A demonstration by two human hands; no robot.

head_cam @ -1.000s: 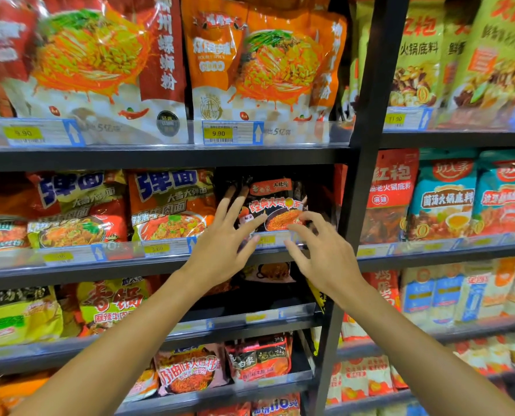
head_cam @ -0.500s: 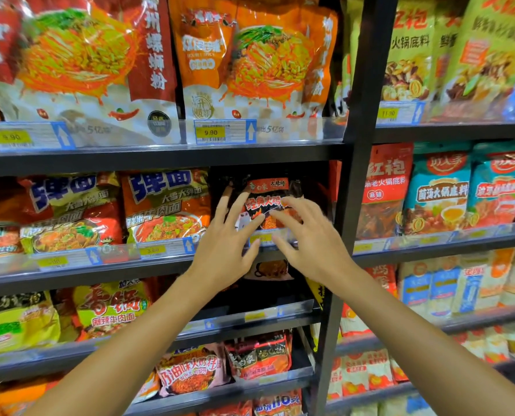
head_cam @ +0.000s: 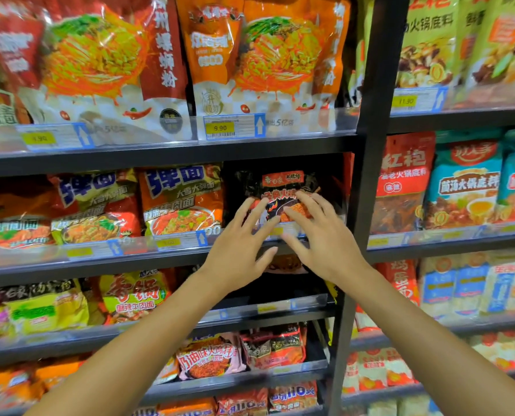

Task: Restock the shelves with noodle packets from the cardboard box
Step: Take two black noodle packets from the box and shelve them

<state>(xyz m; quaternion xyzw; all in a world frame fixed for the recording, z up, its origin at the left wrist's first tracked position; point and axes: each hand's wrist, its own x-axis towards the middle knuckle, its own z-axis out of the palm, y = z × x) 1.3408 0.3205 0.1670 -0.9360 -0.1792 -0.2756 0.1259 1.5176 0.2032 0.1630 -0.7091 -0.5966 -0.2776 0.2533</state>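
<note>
Both hands have closed in: left hand and right hand now press spread fingers against the black noodle packet standing on the middle shelf, gripping nothing. Cardboard box unseen; remaining stock unknowable.

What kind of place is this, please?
Most likely a grocery shop aisle: dark metal shelves, yellow price tags along their edges, and rows of packaged noodle packets facing outward.

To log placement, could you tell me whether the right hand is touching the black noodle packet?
Touching: the head view shows the right hand with spread fingertips lying on the black noodle packet.
</note>
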